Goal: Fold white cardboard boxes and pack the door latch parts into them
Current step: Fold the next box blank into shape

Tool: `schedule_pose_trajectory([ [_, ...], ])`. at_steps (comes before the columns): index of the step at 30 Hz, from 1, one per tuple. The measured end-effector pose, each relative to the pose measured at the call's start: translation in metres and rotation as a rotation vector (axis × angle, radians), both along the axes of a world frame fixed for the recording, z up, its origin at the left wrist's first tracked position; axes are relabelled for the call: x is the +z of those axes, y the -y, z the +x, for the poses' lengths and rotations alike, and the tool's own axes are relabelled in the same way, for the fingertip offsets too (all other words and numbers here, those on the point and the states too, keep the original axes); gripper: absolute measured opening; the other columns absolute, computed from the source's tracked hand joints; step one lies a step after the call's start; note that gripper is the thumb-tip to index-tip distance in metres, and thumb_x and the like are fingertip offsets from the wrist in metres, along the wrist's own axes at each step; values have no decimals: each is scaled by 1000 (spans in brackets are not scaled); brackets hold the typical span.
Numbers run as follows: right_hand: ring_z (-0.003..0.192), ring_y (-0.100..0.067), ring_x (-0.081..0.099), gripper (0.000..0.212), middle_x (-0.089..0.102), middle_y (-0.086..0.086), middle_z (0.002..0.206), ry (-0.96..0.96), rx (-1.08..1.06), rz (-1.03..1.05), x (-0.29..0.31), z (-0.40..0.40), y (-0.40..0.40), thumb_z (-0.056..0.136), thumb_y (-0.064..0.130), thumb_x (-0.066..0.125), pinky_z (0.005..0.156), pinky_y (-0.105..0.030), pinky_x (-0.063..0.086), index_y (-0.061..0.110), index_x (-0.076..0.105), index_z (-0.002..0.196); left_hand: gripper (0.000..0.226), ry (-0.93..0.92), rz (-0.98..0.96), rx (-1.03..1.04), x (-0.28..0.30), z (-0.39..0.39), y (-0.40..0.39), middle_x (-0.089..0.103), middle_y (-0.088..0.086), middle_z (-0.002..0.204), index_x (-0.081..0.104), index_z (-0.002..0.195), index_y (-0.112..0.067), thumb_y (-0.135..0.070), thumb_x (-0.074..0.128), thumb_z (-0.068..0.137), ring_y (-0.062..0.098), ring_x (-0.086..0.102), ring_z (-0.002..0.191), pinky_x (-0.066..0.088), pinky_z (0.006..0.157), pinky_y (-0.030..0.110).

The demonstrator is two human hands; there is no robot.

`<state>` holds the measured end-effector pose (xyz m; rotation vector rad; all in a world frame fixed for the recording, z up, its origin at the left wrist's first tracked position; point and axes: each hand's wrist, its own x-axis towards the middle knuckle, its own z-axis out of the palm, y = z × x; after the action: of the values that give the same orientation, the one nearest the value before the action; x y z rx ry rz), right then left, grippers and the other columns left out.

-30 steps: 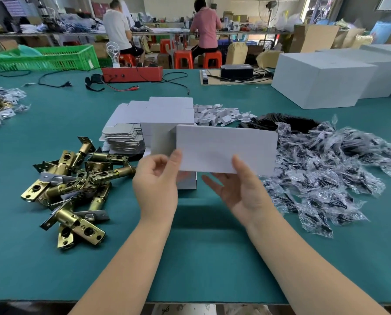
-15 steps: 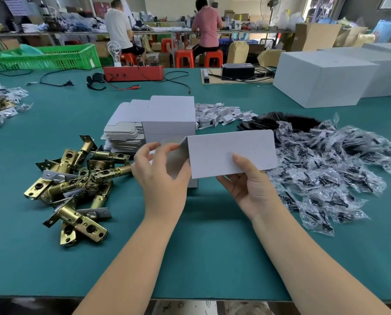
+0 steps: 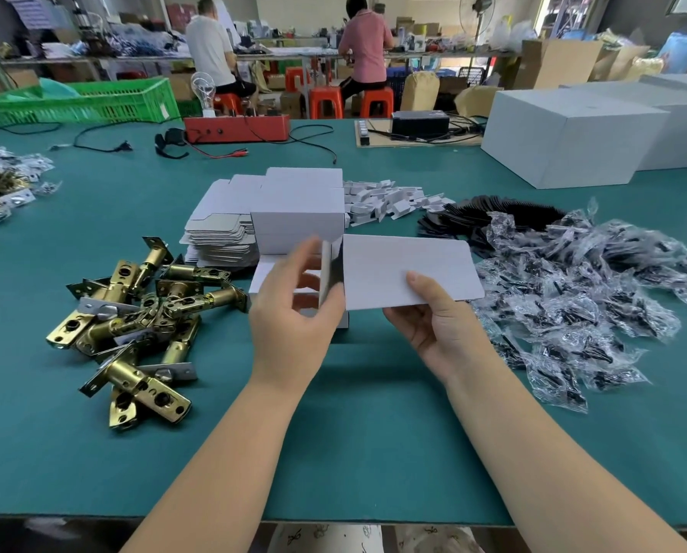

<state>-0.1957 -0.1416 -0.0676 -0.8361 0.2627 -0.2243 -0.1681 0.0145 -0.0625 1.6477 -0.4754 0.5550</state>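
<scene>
Two hands: both raised above a green table (image 3: 353, 453), sharing one white cardboard box blank (image 3: 405, 269).
Right hand (image 3: 441, 329): grips the blank's lower edge at about 6 o'clock, thumb (image 3: 421, 287) laid flat on the white front panel, the other fingers curled underneath out of sight.
Left hand (image 3: 294, 313): at 9 o'clock of the blank, fingers loosely spread and blurred, thumb side against the dark end flap (image 3: 331, 275), which stands bent away from the panel; whether it pinches the flap cannot be told.
Box blank: held in the air, centre of view, tilted slightly.
Flat blanks stack (image 3: 286, 209): on the table at 12 o'clock of the hands.
Door latch parts (image 3: 134, 317): a brass pile at 9 o'clock, well apart from the hands.
Clear bagged hardware (image 3: 573, 297): a heap at 3 o'clock.
Writing: no readable brand or label on any item.
</scene>
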Motion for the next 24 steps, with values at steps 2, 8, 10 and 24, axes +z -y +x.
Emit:
schedule_pose_trajectory([
  [2,67,-13,70,12,74,-2,77,6,-8,-13,-1,0,1,80,8,67,56,-26,56,11,65,91,35,-42,-39,-139,-1,-1,1,58,-7,106,60,118,-36,-34,58,83,-4,57,88,46,76,11],
  [8,69,-13,70,33,74,-1,80,33,32,-28,2,0,0,61,16,72,57,-27,57,13,65,94,32,-310,-215,-309,5,6,3,70,-10,112,61,117,-32,-33,67,86,2,63,90,51,85,31],
  [10,70,-13,70,37,74,0,82,43,50,-71,2,-1,-1,62,16,71,57,-28,57,13,63,98,35,-404,-272,-339,4,9,3,72,-18,102,54,118,-37,-28,65,85,3,64,84,52,85,42],
  [24,75,-15,71,38,74,0,87,82,55,-101,-1,-1,-3,62,18,73,59,-28,57,16,64,99,26,-522,-331,-387,-2,13,8,70,-21,106,50,121,-51,-35,38,104,5,67,94,56,66,28],
])
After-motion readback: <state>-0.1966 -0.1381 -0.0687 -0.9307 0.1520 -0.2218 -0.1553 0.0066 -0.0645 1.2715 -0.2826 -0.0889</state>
